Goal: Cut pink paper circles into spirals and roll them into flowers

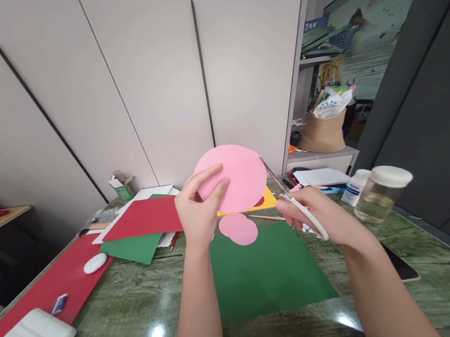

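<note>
a green, marbled tabletop (138, 317) spreads across the lower view. on it, in front of the person, lies a flat, dark green rectangular paper sheet (271, 282). above the sheet's far edge, a large pink paper disc (242, 180) is held up in the air, its broad face turned toward the viewer. it is nearly round, so it has no clear long axis and points no particular way.

the left hand (199, 208) grips the disc from its left side, with thumb and forefinger lying on the near face; whatever fingers are behind the paper cannot be seen. the right hand (323, 209) is to the right of the disc, wrapped around the white handles of a pair of metal-bladed scissors (310, 217). the scissors' long axis slants away from the person and leftward, so the tips meet the view of the disc's right edge, opposite the left hand's grip. the blades look narrow, almost together; whether paper sits between them cannot be told.

smallest, two overlapping pale pink paper rounds (239, 228) show just below the disc.
</note>
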Demonstrator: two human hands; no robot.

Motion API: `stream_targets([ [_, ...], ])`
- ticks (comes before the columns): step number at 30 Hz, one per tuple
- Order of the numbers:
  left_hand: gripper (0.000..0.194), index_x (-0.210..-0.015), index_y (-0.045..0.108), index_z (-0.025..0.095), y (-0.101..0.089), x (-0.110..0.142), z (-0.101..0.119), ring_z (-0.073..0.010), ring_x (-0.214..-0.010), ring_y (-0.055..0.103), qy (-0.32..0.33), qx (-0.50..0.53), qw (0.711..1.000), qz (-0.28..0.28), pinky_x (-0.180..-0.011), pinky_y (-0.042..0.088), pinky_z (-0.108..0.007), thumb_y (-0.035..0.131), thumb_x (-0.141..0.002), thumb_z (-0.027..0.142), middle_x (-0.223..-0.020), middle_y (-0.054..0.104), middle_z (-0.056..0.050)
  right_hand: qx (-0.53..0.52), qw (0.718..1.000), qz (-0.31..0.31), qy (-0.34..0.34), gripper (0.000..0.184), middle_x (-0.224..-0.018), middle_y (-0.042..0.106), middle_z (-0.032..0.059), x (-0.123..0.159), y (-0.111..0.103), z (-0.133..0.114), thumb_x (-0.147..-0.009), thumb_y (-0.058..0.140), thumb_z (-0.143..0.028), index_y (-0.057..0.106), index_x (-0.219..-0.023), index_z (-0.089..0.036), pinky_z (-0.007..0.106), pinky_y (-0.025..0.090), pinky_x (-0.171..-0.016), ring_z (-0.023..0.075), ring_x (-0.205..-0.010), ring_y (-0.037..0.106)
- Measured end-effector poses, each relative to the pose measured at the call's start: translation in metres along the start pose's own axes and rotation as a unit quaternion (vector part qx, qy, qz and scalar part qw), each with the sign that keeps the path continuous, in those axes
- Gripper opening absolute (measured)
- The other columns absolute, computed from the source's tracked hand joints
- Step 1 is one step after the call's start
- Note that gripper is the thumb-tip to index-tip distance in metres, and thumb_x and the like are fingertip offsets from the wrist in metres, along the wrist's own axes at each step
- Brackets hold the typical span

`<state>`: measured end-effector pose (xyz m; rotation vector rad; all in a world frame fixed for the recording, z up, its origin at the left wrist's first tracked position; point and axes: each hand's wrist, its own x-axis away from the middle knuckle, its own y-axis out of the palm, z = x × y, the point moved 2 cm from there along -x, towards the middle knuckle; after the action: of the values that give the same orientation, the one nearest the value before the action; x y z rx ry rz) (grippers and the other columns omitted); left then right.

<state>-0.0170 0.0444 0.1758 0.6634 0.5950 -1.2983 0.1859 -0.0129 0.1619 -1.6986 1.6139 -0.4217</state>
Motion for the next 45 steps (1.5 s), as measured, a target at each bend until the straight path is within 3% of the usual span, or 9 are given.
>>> stream_targets([
  [15,0.023,-0.091,0.072,0.024,-0.0002,-0.0007,0.0,-0.0195,-0.093,0.065,-0.003,0.006,1.0,0.007,-0.081,0.055,-0.035,0.073,-0.068,0.027,-0.096,0.072,-0.002,0.024,1.0,-0.004,-0.007,0.045,-0.048,0.05,-0.0017,0.0008,-0.0005,-0.0002,-0.088,0.045,-0.048,0.05,-0.055,-0.017,0.024,0.034,-0.049,0.012,-0.048,0.048],
  [22,0.014,-0.084,0.073,0.024,0.0007,-0.001,0.0001,-0.0169,-0.088,0.067,0.013,0.004,1.0,0.026,-0.08,0.056,-0.032,0.072,-0.07,0.025,-0.089,0.073,-0.001,0.02,1.0,-0.011,-0.013,0.044,-0.048,0.05,-0.0018,-0.0005,-0.0002,-0.0013,-0.087,0.046,-0.047,0.051,-0.056,-0.017,0.023,0.035,-0.049,0.0115,-0.048,0.048],
  [31,0.031,-0.096,0.071,0.025,-0.0001,0.0003,0.001,-0.0198,-0.095,0.065,0.012,-0.021,1.0,0.009,-0.078,0.057,-0.033,0.075,-0.065,0.026,-0.1,0.071,-0.003,0.012,1.0,-0.008,0.002,0.042,-0.047,0.052,-0.0021,-0.0008,0.0005,0.0014,-0.087,0.046,-0.045,0.052,-0.057,-0.017,0.023,0.035,-0.049,0.0115,-0.047,0.05],
  [45,0.029,-0.094,0.071,0.024,0.002,0.0005,0.0021,-0.0194,-0.095,0.065,0.028,-0.013,1.0,-0.001,-0.08,0.056,-0.034,0.075,-0.065,0.024,-0.099,0.072,-0.003,-0.001,1.0,0.001,0.001,0.042,-0.047,0.051,-0.0023,-0.001,0.0012,0.0003,-0.088,0.046,-0.045,0.051,-0.057,-0.017,0.023,0.035,-0.05,0.0117,-0.048,0.05],
])
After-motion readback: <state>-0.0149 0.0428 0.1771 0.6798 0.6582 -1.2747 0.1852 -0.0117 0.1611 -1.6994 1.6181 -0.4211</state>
